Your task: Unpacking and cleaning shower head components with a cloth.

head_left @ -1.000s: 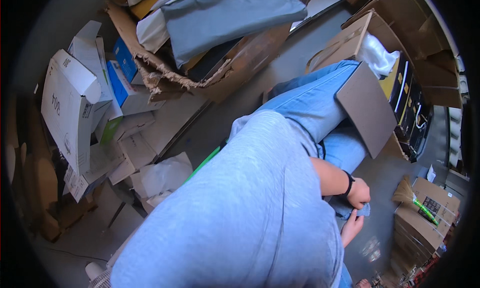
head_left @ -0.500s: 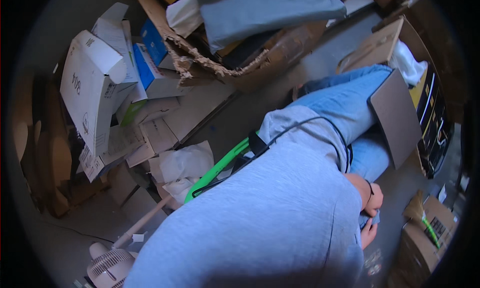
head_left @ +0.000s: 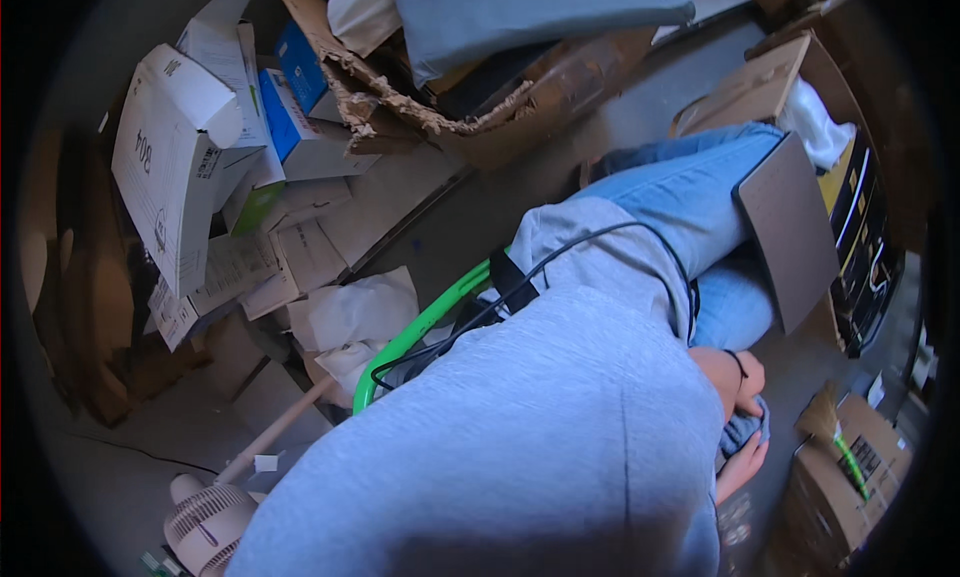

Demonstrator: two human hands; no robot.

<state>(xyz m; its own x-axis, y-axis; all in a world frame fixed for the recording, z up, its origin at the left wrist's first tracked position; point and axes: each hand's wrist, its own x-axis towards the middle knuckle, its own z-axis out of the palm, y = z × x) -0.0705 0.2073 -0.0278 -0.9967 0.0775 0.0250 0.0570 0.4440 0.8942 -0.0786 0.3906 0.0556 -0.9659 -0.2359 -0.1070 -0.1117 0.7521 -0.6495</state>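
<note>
My left hand (head_left: 750,385), with a dark band on its wrist, is closed on bunched blue-grey fabric (head_left: 745,429) at the right. Just below it, my right hand (head_left: 738,467) also grips this fabric, its fingers partly hidden. My grey shirt (head_left: 480,447) fills the lower middle and hides much of both forearms. Bent legs in blue jeans (head_left: 670,187) reach toward the upper right, beside a flat brown-grey board (head_left: 785,237). A curved green object (head_left: 400,347) with a black strap and dark cables lies along the left side of the shirt.
A torn carton (head_left: 500,137) holding grey and white bags is above. Stacked white boxes (head_left: 170,167) and crumpled white material (head_left: 355,312) are at left, a fan (head_left: 205,527) at lower left. Right are an open carton (head_left: 740,77) and a broom (head_left: 825,412) on cardboard (head_left: 865,437).
The view has shifted, bringing the green object, cables and fan into sight and moving my hands rightward in the picture. More of the fabric now shows between my hands, which still grip it.
</note>
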